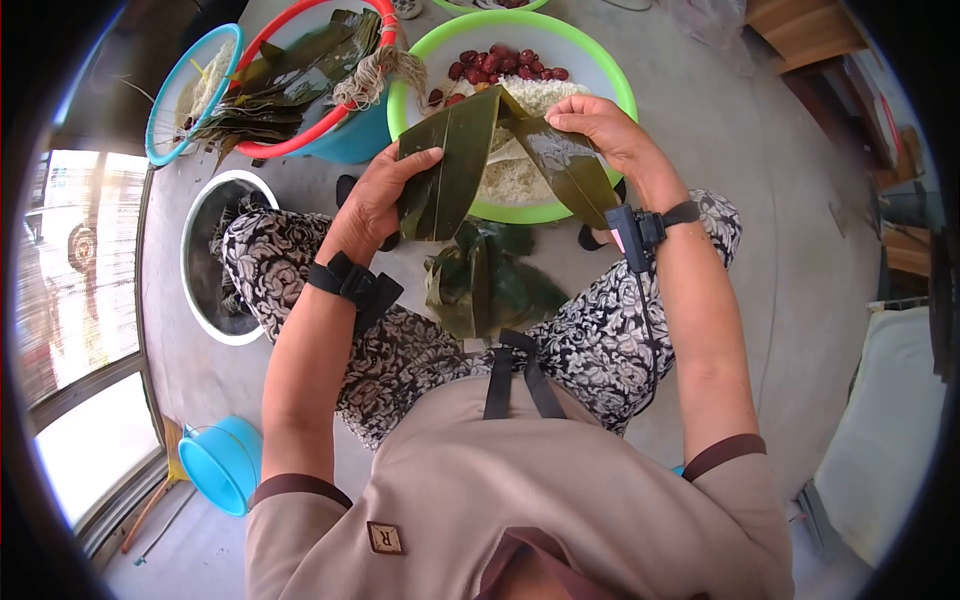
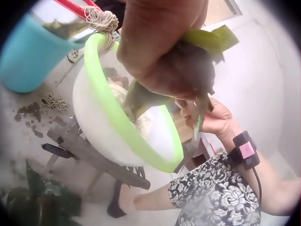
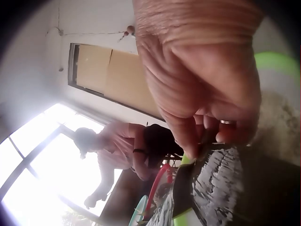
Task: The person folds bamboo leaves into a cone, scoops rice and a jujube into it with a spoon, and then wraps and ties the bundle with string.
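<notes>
fingers (image 1: 576, 104) of left hand (image 1: 377, 195) and right hand (image 1: 608, 132) pinch the leaves (image 1: 452, 165); probably light, bendy, kinda slick, might split lengthwise, so best held gently near the edges.

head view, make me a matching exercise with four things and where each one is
1 twine
2 raised leaves
3 white-rimmed basin
4 dark red fruit

a by the left knee
b in the green-rimmed basin
c draped over the red rim
d held by left hand and right hand

Pairs: 1-c, 2-d, 3-a, 4-b
</notes>
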{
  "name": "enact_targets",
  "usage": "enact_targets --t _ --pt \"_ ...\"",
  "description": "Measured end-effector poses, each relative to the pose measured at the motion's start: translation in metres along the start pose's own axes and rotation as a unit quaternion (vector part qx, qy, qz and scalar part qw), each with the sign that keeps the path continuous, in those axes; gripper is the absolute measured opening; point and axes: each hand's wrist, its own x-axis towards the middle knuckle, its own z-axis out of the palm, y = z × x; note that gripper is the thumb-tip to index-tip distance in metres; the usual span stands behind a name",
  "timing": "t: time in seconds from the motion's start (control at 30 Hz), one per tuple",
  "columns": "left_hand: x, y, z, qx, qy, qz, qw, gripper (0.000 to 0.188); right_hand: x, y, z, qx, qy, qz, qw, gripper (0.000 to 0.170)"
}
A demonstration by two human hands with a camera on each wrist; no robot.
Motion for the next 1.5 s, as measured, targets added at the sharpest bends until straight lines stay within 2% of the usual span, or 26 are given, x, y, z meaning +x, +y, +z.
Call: enact_targets --t 0.07,0.13,0.17,0.2,0.23,0.27,0.33,0.37,0.4,0.43,0.53,0.6,0.67,0.77,0.8,0.87,0.9,1.0,1.07,1.1,1.2,1.27,1.3,1.37,1.4,1.5 --pt "0.004 0.004 0.004 0.017 0.009 0.022 1.0 0.031 -0.002 0.004 0.004 0.01 -0.003 0.009 1.0 0.022" --pt "0.008 0.012 0.012 0.152 0.02 0.075 0.985 0.032 -0.006 0.001 0.014 0.019 -0.008 0.021 1.0 0.022" --pt "0.008 0.015 0.017 0.151 0.02 0.076 0.985 0.032 -0.007 -0.001 0.02 -0.018 0.007 -0.006 1.0 0.023" --pt "0.007 0.022 0.026 0.354 0.042 0.135 0.924 0.032 -0.008 -0.004 0.026 -0.055 0.023 -0.032 0.998 0.024" --pt "0.008 0.026 0.033 0.541 0.062 0.187 0.818 0.033 -0.008 -0.007 0.03 -0.062 0.027 -0.021 0.998 0.026" --pt "0.02 0.017 0.027 0.63 0.062 0.293 0.717 0.03 -0.008 -0.01 0.033 -0.063 0.028 -0.02 0.997 0.026" --pt "0.019 0.012 0.05 0.76 0.093 0.299 0.569 0.024 -0.008 -0.017 0.039 -0.067 0.027 -0.052 0.996 0.038" --pt "0.017 0.007 0.059 0.785 0.086 0.306 0.531 0.033 -0.01 -0.021 0.042 -0.067 0.03 -0.051 0.996 0.038" --pt "0.017 -0.001 0.064 0.806 0.069 0.321 0.493 0.04 -0.015 -0.033 0.048 -0.046 0.037 0.018 0.998 0.046" --pt "0.015 -0.01 0.072 0.814 0.065 0.319 0.481 0.045 -0.017 -0.04 0.05 -0.025 0.044 0.086 0.995 0.053" --pt "0.006 -0.024 0.079 0.832 0.046 0.306 0.46 0.056 -0.009 -0.027 0.047 -0.052 0.047 0.111 0.991 0.059" --pt "0.001 -0.032 0.079 0.842 0.029 0.297 0.449 0.064 -0.01 -0.021 0.043 -0.003 0.072 0.113 0.991 0.054" --pt "-0.005 -0.041 0.076 0.856 0.03 0.331 0.397 0.075 -0.01 -0.012 0.039 0.046 0.096 0.114 0.988 0.048" --pt "-0.008 -0.054 0.071 0.85 -0.004 0.35 0.394 0.079 0.002 0.013 0.026 0.197 0.087 0.077 0.974 0.029" --pt "-0.008 -0.056 0.07 0.849 -0.005 0.349 0.395 0.079 0.004 0.015 0.024 0.197 0.088 0.078 0.973 0.029" --pt "-0.009 -0.06 0.069 0.823 -0.007 0.372 0.429 0.079 0.007 0.019 0.02 0.281 0.083 0.021 0.956 0.027" --pt "-0.01 -0.058 0.069 0.823 -0.006 0.371 0.43 0.079 0.01 0.017 0.018 0.281 0.083 0.021 0.956 0.027" --pt "-0.012 -0.054 0.066 0.794 -0.011 0.377 0.477 0.071 0.015 0.01 0.007 0.371 0.133 -0.005 0.919 0.025" --pt "-0.011 -0.055 0.059 0.693 -0.041 0.377 0.613 0.052 0.014 0.008 -0.004 0.403 0.139 -0.008 0.905 0.026" --pt "-0.01 -0.051 0.056 0.693 -0.041 0.377 0.613 0.052 0.011 0.005 -0.004 0.414 0.14 -0.012 0.899 0.027" --pt "-0.003 -0.026 0.048 0.597 0.1 0.458 0.651 0.027 0.005 -0.001 -0.005 0.413 0.141 -0.016 0.9 0.029" --pt "0.015 -0.017 0.023 0.565 0.13 0.405 0.707 0.032 0.011 0.015 -0.021 0.364 0.128 -0.038 0.922 0.03" --pt "0.025 -0.014 0.011 0.564 0.132 0.404 0.707 0.032 0.014 0.021 -0.024 0.314 0.114 -0.06 0.941 0.032" --pt "0.035 -0.013 -0.006 0.4 0.034 0.244 0.883 0.041 0.006 0.005 -0.014 0.354 0.099 -0.043 0.929 0.032" --pt "0.032 -0.01 -0.003 0.4 0.037 0.243 0.883 0.041 0.003 -0.003 -0.011 0.393 0.089 -0.027 0.915 0.033" --pt "0.026 -0.004 0.007 0.352 -0.064 0.11 0.927 0.049 0.001 -0.012 -0.009 0.389 0.072 -0.022 0.918 0.033"
